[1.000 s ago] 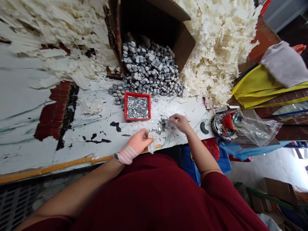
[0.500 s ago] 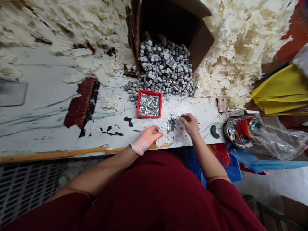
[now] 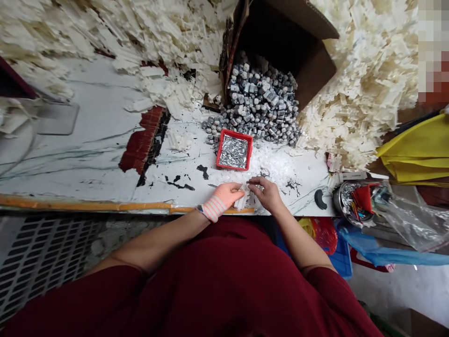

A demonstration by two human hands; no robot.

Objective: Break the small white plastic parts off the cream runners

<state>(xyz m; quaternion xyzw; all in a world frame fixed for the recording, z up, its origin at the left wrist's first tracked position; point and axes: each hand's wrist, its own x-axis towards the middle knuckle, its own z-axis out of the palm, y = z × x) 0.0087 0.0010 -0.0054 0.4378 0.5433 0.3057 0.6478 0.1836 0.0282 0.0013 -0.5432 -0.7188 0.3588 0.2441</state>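
My left hand (image 3: 224,198), in an orange glove with a striped cuff, is closed on a white plastic part (image 3: 240,203) at the table's front edge. Close beside it, my right hand (image 3: 266,194) is bare, with thumb and finger pinched together over the part's right end. Whatever sits in that pinch is too small to make out. Beyond both hands stands a red tray (image 3: 233,167) filled with thin shiny metal pieces (image 3: 233,150). Small translucent white bits (image 3: 271,164) lie scattered to the tray's right.
Small silvery motor-like cylinders (image 3: 259,105) spill from a tipped cardboard box (image 3: 319,70). Heaps of cream plastic parts (image 3: 361,89) flank it. A metal bowl of odds and ends (image 3: 338,201) and a black curved piece (image 3: 320,199) are at right.
My right hand has moved left from the scattered bits to the white plastic part in my left hand. The camera view has turned slightly left.
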